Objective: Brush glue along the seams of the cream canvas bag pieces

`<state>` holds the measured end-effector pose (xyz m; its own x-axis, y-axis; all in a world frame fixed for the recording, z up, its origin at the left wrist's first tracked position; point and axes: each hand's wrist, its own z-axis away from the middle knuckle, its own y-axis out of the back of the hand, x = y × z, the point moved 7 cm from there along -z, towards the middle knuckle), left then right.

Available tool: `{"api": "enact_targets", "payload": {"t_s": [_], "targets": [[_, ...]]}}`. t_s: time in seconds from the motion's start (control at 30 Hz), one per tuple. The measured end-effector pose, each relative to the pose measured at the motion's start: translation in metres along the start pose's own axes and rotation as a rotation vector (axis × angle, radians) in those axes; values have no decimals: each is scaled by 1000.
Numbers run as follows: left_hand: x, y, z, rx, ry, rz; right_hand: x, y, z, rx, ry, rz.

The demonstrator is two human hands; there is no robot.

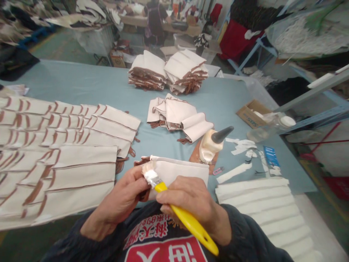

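In my right hand (188, 200) is a yellow-handled paintbrush (188, 218), its bristles coated white. My left hand (122, 196) grips the left edge of a folded cream fabric piece (182, 169) with brown trim. The brush tip lies over that edge, right by my left fingers. The piece stretches across in front of me, its lower part partly hidden behind my right hand. Just beyond its right end stands a cream glue bottle (208, 145) with a dark cone-shaped nozzle, set on a brown piece.
Overlapping cream pieces with brown edges (84, 171) cover the left side. Behind are a loose pile (177, 114) and two tall stacks (185, 67). White strips (261, 203), a small pink-and-dark tool (218, 170), a clear jar (259, 131) and a cardboard box (253, 112) lie right.
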<state>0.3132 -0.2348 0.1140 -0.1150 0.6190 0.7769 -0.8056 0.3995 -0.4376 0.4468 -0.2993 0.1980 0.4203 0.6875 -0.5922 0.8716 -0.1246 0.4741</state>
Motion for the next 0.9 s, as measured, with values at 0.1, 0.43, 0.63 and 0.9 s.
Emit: {"api": "enact_targets", "payload": {"t_s": [0.1,0.43,0.63,0.9], "targets": [[1,-1,4,-37,-7,-44,3,4,3,55,-57,-72],[-11,10,13,-91,-31,-60,56,0,24,311,-595,-539],[-25,4,11,-101,-66,108,51,-10,45,484,-682,-404],[-29,3,9,-58,-215,-54,72,1,30,745,-796,-644]]}}
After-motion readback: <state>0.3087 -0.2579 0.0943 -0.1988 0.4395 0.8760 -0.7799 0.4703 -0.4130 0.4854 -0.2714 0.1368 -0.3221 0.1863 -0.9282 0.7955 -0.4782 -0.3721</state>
